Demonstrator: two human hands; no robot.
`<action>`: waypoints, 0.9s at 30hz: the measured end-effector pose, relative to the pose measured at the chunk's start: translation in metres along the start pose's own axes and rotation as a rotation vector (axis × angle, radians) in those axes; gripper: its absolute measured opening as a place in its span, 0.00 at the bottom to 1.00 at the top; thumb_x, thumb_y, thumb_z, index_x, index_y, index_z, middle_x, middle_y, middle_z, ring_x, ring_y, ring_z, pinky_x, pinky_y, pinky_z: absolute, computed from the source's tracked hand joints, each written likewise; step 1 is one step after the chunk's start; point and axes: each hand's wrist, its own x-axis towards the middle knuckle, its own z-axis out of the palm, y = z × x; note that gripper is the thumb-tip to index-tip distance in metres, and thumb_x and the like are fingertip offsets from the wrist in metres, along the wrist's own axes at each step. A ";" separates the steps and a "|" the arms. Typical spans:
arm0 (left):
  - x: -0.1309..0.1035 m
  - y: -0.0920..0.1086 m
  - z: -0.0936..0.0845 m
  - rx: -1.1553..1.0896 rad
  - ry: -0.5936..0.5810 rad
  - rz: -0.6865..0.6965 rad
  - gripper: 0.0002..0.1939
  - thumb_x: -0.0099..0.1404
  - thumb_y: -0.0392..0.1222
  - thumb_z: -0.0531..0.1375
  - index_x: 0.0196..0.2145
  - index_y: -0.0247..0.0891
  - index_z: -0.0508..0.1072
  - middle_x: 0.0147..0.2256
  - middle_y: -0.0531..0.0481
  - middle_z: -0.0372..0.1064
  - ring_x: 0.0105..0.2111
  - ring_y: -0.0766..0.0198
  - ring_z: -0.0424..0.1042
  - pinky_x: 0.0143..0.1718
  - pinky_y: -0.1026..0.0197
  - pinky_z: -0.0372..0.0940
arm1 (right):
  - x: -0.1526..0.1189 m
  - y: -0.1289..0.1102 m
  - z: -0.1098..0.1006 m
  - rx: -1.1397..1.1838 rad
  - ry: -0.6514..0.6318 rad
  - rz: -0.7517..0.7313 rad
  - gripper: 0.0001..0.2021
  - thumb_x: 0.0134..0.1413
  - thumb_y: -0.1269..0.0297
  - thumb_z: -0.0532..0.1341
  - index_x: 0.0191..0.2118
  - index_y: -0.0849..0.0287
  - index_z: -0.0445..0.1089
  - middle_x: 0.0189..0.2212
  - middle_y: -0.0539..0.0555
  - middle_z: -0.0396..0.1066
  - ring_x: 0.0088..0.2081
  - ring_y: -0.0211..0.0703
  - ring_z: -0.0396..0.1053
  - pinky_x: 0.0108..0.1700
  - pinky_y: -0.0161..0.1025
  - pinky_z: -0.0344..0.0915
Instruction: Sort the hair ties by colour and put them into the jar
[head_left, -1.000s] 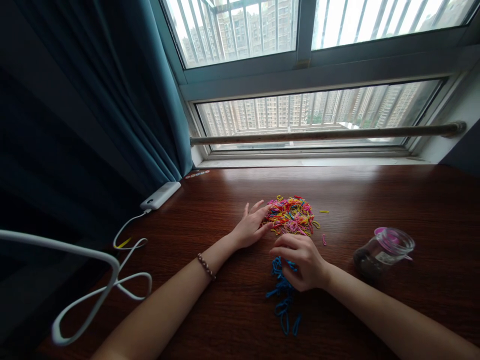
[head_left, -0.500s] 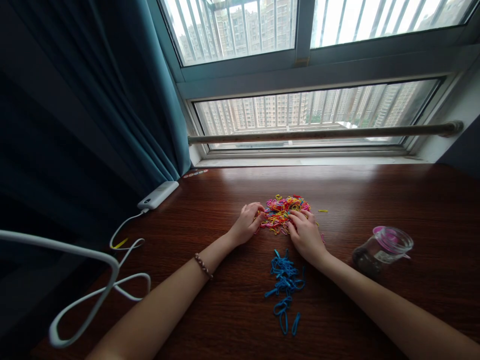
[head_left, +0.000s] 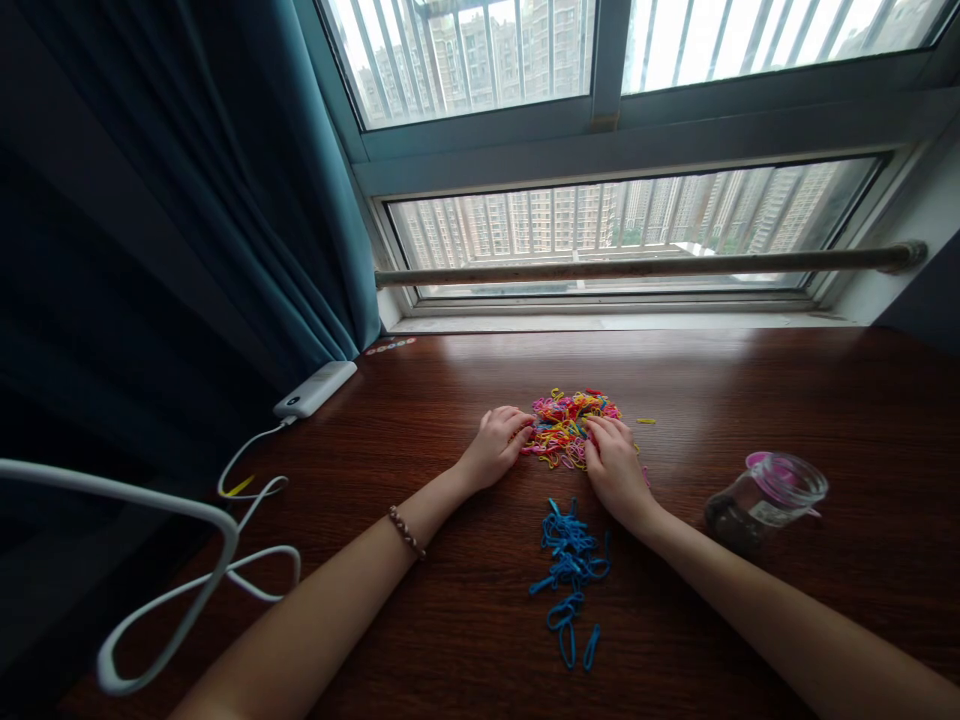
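Right grip (head_left: 615, 468) at right edge of band pile (head_left: 561, 434) (jar (head_left: 766, 498) well apart).

Band pile (head_left: 559, 440): mixed pink, yellow, red, orange, bits of blue. Sep. band cluster (head_left: 570, 540): all blue. Stray band (head_left: 646, 421): yellow. Tabletop (head_left: 712, 390): dk reddish-brn w/ wood-grain streaks. Jar (head_left: 750, 505): clear, pink nr neck, white label (head_left: 771, 514), dk lower part. Bracelet (head_left: 406, 532): brn-pinkish, beaded-lookg patt. Cable (head_left: 150, 496) + device (head_left: 319, 388): white; dk spot on latter. Bit by cable (head_left: 241, 486): yellow. Curtain (head_left: 330, 260): teal-blue, v. dk twd L. Win. frame (head_left: 480, 160): blue-grey. Sill (head_left: 615, 323): whitish. Rail (head_left: 637, 268): brnish-grey. Bldgs (head_left: 586, 220) outside: beige/grey.
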 end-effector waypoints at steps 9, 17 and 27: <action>-0.001 -0.003 -0.001 -0.072 0.118 -0.005 0.08 0.60 0.38 0.53 0.38 0.38 0.69 0.40 0.46 0.67 0.43 0.59 0.65 0.48 0.55 0.59 | -0.003 -0.010 -0.008 -0.042 -0.059 0.003 0.12 0.51 0.70 0.51 0.34 0.57 0.71 0.39 0.55 0.70 0.46 0.51 0.57 0.48 0.52 0.54; -0.003 -0.010 0.001 -0.170 0.236 -0.147 0.07 0.59 0.39 0.55 0.35 0.37 0.70 0.35 0.47 0.70 0.36 0.61 0.70 0.41 0.58 0.65 | -0.006 -0.012 -0.008 -0.118 -0.063 0.014 0.13 0.51 0.70 0.51 0.39 0.57 0.70 0.45 0.55 0.68 0.48 0.54 0.55 0.48 0.55 0.52; -0.003 -0.011 0.000 -0.324 0.262 -0.220 0.12 0.57 0.35 0.56 0.40 0.38 0.67 0.35 0.48 0.71 0.36 0.62 0.72 0.38 0.59 0.67 | -0.001 -0.008 -0.007 0.026 0.030 -0.005 0.16 0.51 0.71 0.50 0.43 0.59 0.68 0.44 0.58 0.67 0.48 0.51 0.57 0.49 0.53 0.55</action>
